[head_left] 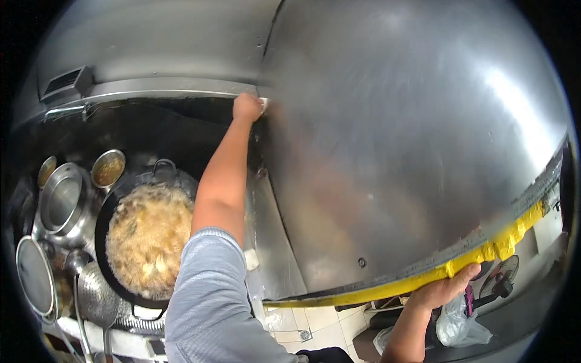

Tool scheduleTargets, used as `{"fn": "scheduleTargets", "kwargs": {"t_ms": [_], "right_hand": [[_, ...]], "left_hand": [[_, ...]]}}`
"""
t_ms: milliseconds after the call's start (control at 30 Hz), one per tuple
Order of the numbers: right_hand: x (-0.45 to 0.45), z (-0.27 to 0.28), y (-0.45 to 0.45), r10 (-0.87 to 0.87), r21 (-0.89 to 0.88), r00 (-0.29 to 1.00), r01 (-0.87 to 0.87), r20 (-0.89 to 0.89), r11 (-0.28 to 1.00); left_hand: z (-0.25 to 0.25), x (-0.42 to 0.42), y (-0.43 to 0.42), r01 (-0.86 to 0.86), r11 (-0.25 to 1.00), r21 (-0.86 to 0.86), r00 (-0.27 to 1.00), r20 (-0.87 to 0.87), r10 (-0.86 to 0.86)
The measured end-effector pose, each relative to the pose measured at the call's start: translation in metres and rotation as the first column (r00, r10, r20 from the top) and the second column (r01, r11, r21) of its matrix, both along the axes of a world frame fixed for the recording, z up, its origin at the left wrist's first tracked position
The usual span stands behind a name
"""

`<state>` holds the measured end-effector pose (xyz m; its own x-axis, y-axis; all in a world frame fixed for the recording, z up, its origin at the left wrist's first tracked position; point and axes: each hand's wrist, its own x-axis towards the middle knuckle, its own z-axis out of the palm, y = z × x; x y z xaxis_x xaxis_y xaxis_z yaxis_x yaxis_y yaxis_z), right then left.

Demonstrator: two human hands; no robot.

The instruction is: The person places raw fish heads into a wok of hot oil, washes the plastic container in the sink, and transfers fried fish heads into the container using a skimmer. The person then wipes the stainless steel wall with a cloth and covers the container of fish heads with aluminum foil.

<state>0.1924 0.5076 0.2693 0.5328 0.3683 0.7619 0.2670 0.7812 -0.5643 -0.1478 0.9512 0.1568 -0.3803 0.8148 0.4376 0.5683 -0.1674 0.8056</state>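
Observation:
My left hand is closed at the far end of my outstretched arm, against the back wall beside a large steel panel. A small white bit, perhaps folded cloth or paper, pokes out of its fist; its kind cannot be made out. Low on the right, my right hand lies against the yellow edging along the panel's near rim, its visible fingers stretched out. Left of my forearm, a black two-handled wok holds bubbling, frothy golden-brown food.
A skimmer, a ladle, a round strainer and steel pots crowd the left. A small bowl stands behind the wok. At lower right are a fan and a plastic bag, beyond the tiled floor.

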Motion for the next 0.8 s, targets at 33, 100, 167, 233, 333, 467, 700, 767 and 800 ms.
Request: {"fn": "scheduleTargets", "kwargs": {"t_ms": [33, 100, 167, 233, 333, 467, 700, 767, 800], "right_hand": [[0.006, -0.002, -0.001, 0.089, -0.028, 0.996, -0.089, -0.001, 0.996], [0.006, -0.004, 0.003, 0.065, -0.034, 0.998, -0.065, -0.006, 0.997], [-0.005, 0.006, 0.006, 0.148, 0.018, 0.988, -0.148, 0.035, 0.989], [-0.006, 0.009, 0.008, 0.140, 0.014, 0.984, -0.143, 0.111, 0.990], [-0.004, 0.008, 0.007, 0.051, -0.039, 0.979, -0.044, 0.196, 0.998], [-0.012, 0.014, 0.002, 0.041, -0.054, 0.970, -0.029, 0.239, 0.998], [-0.007, 0.010, 0.004, 0.023, -0.094, 0.982, -0.005, 0.188, 0.996], [-0.004, 0.008, 0.006, 0.067, -0.088, 0.989, -0.055, 0.135, 0.995], [-0.005, 0.009, 0.007, 0.090, -0.079, 0.990, -0.081, 0.111, 0.994]], "left_hand": [[0.000, 0.001, -0.022, 0.084, 0.996, -0.036, 0.993, 0.086, -0.081], [-0.004, 0.009, -0.076, 0.199, 0.980, 0.030, 0.970, 0.136, -0.201], [-0.013, 0.032, -0.154, 0.238, 0.955, 0.180, 0.956, 0.128, -0.262], [-0.011, 0.062, -0.248, 0.266, 0.921, 0.285, 0.923, 0.199, -0.328], [-0.015, 0.098, -0.376, 0.361, 0.874, 0.326, 0.883, 0.181, -0.432], [-0.043, 0.125, -0.450, 0.410, 0.828, 0.383, 0.808, 0.269, -0.524], [-0.049, 0.100, -0.317, 0.070, 0.925, 0.374, 0.954, 0.246, -0.172], [-0.040, 0.082, -0.256, 0.035, 0.936, 0.350, 0.949, 0.281, -0.141], [-0.040, 0.076, -0.219, -0.001, 0.958, 0.287, 0.929, 0.354, -0.106]]}}
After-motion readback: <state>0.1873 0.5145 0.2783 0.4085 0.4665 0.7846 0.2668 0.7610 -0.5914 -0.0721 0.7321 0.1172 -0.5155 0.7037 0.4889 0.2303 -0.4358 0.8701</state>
